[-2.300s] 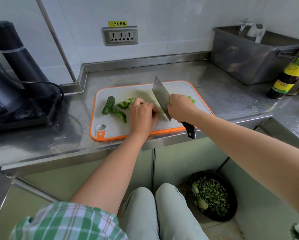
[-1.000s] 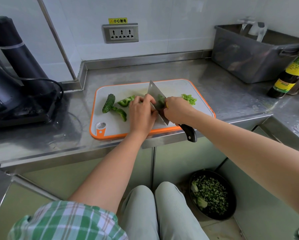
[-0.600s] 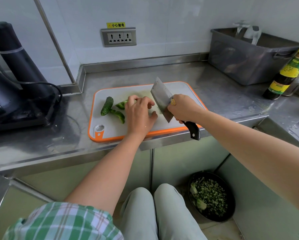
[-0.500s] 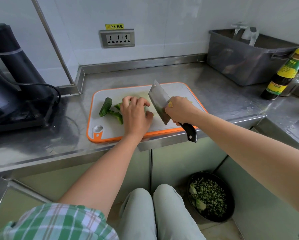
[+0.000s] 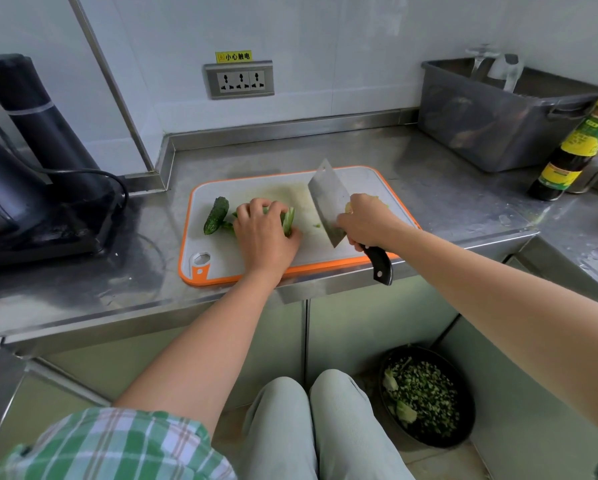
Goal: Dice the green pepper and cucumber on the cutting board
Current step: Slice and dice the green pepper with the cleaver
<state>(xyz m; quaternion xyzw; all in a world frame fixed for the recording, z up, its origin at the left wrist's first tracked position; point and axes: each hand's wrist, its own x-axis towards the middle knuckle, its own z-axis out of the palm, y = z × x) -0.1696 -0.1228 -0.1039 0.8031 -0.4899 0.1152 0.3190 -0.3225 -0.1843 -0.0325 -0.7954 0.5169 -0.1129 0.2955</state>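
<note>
Gripped in the right hand [image 5: 366,221] by its black handle was a broad steel cleaver [image 5: 327,202], blade raised and tilted above the white, orange-rimmed plastic cutting board [image 5: 249,188]. Fingers of the left hand [image 5: 264,232] were found curled over a strip of glossy green pepper [image 5: 289,220], pressed to the board. That strip lay just left of the blade, its long axis running away from the person, roughly parallel to the cutting edge; the left hand was nearer. A knobbly dark-green cucumber [image 5: 216,215] was noted undiced, further left on the board.
</note>
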